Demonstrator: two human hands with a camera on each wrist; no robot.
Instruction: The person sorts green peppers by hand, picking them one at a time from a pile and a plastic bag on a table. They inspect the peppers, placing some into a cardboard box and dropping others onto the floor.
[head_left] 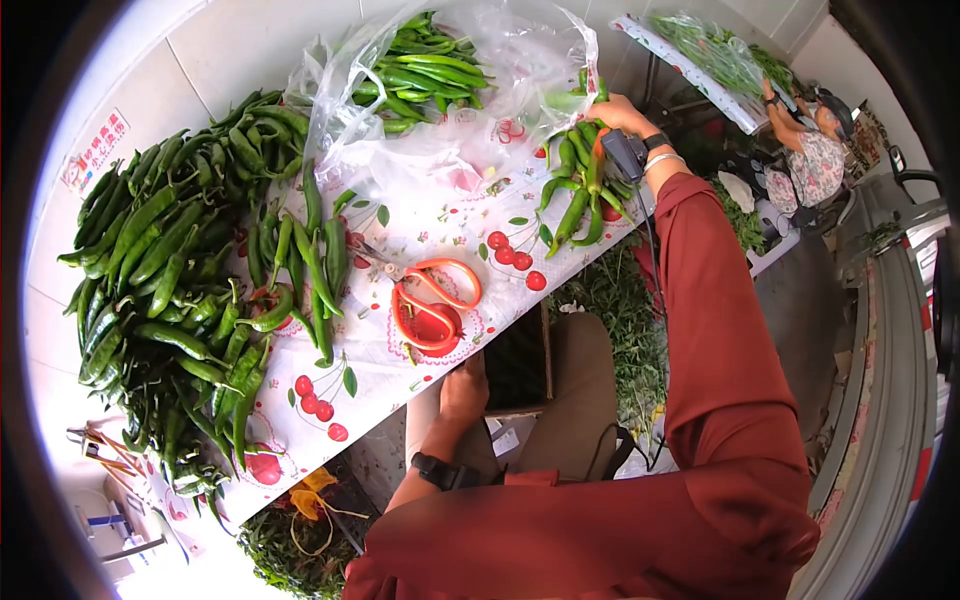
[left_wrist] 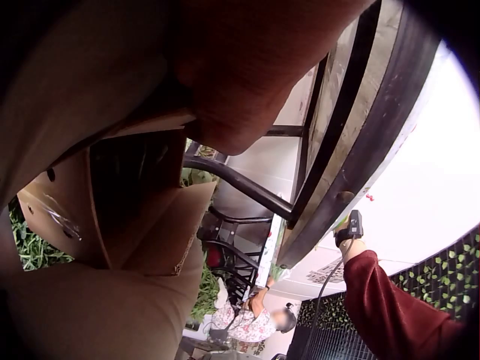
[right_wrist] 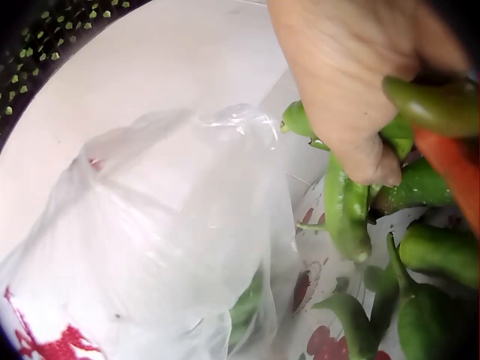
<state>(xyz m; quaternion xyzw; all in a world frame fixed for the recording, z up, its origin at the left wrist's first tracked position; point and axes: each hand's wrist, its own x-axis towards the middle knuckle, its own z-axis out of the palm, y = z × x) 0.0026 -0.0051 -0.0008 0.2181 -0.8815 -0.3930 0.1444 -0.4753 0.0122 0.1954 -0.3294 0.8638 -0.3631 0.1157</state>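
Observation:
My right hand [head_left: 622, 116] is curled round green peppers [head_left: 570, 212] at the table's far right edge, beside the clear plastic bag [head_left: 375, 155]. A red-orange pepper [right_wrist: 454, 176] lies among them in the right wrist view, close under the right hand [right_wrist: 341, 82]. Below the table edge, my left hand [head_left: 464, 392] is by my leg and an open cardboard box [head_left: 546, 350]; its fingers are mostly hidden. The left wrist view shows that hand [left_wrist: 240, 75] large and dark, above the box [left_wrist: 199, 217]. Orange-handled scissors [head_left: 398, 325] lie on the tablecloth.
A large heap of green peppers [head_left: 150, 260] covers the table's left side. More peppers [head_left: 430, 75] sit inside the bag. Leafy greens [head_left: 615, 320] are on the floor beside my legs. Another person [head_left: 815, 150] is at a second table [head_left: 690, 72] on the right.

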